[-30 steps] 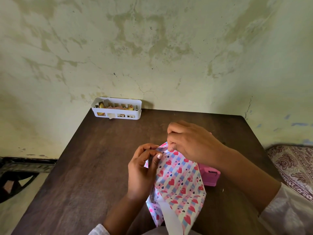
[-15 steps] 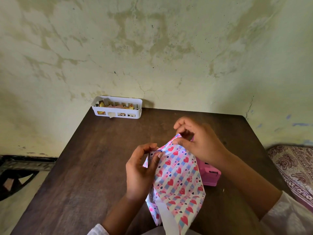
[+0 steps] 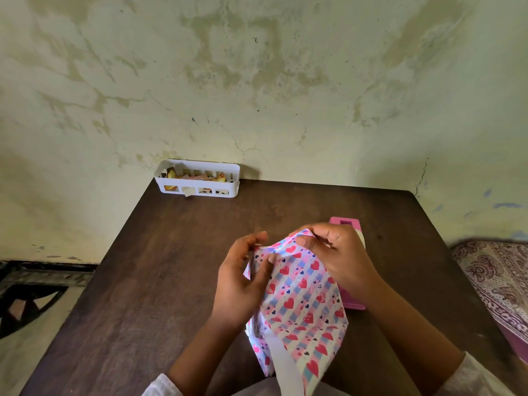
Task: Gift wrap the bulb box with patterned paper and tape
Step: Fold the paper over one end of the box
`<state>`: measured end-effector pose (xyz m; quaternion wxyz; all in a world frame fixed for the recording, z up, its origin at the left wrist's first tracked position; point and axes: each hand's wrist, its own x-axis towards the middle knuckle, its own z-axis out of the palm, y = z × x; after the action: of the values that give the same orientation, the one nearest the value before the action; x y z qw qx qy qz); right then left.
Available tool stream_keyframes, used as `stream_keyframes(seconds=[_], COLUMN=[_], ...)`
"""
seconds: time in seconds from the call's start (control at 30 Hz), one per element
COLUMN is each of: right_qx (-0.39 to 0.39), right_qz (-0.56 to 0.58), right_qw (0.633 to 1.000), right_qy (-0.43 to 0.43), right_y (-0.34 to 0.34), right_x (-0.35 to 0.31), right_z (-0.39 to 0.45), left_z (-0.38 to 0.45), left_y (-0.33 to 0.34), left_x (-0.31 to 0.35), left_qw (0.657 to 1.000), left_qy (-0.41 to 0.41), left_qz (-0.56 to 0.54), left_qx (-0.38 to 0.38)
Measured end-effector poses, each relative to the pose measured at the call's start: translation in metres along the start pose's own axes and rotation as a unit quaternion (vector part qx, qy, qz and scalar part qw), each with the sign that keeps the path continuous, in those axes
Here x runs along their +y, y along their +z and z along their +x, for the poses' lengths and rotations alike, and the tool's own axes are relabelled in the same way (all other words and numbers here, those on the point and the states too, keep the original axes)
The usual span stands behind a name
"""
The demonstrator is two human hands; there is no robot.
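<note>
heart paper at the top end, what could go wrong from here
1. Both the left hand and right hand pinch the heart paper at its top fold; thin paper may tear or crease crookedly there.
2. With both hands busy, reaching the pink tape dispenser behind could let the fold spring open.

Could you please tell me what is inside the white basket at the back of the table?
The white basket holds yellow and pinkish paper scraps; its walls hide whatever lies beneath them.
</note>
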<state>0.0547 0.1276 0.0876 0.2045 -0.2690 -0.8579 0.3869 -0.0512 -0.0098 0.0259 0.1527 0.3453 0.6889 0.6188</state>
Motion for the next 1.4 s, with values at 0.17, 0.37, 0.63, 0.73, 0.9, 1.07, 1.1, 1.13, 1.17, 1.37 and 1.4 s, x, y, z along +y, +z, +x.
stream_keyframes(seconds=[0.17, 0.37, 0.63, 0.73, 0.9, 1.07, 1.1, 1.13, 1.17, 1.37, 1.4], right_qx=[0.018, 0.006, 0.076, 0.072, 0.042, -0.002, -0.015, -0.034, -0.06, -0.239, -0.247], right_qz=[0.0, -0.031, -0.127, -0.139, -0.161, -0.198, -0.201, -0.205, -0.205, -0.154, -0.14], right_qw=[1.0, 0.996, 0.968, 0.964, 0.957, 0.946, 0.945, 0.944, 0.945, 0.948, 0.95], right_qy=[-0.008, -0.081, -0.203, -0.216, -0.237, -0.255, -0.257, -0.257, -0.247, -0.143, -0.126], right_y=[0.003, 0.009, 0.022, 0.024, 0.022, 0.021, 0.021, 0.02, 0.019, 0.003, 0.0], right_x=[0.003, 0.012, 0.02, 0.021, 0.025, 0.033, 0.035, 0.037, 0.039, 0.046, 0.044], right_z=[-0.004, -0.015, -0.033, -0.037, -0.035, -0.025, -0.024, -0.023, -0.022, -0.016, -0.016], left_z=[-0.003, -0.003, -0.007, -0.007, -0.005, 0.003, 0.005, 0.007, 0.01, 0.03, 0.033], left_y=[0.001, 0.003, 0.005, 0.006, 0.005, 0.004, 0.002, 0.001, -0.001, -0.023, -0.028], left_x=[-0.004, -0.009, -0.012, -0.015, -0.015, -0.014, -0.015, -0.016, -0.018, -0.015, -0.012], left_qw=[0.996, 0.996, 0.995, 0.995, 0.995, 0.998, 0.998, 0.997, 0.994, 0.934, 0.911], left_qy=[-0.023, -0.03, -0.023, -0.02, -0.022, 0.044, 0.06, 0.081, 0.11, 0.23, 0.26], left_qz=[-0.075, -0.089, -0.097, -0.094, -0.094, -0.04, -0.032, -0.014, 0.016, 0.249, 0.286], left_qx=[-0.045, -0.005, 0.021, 0.026, 0.024, 0.012, 0.007, 0.004, 0.002, -0.109, -0.14])
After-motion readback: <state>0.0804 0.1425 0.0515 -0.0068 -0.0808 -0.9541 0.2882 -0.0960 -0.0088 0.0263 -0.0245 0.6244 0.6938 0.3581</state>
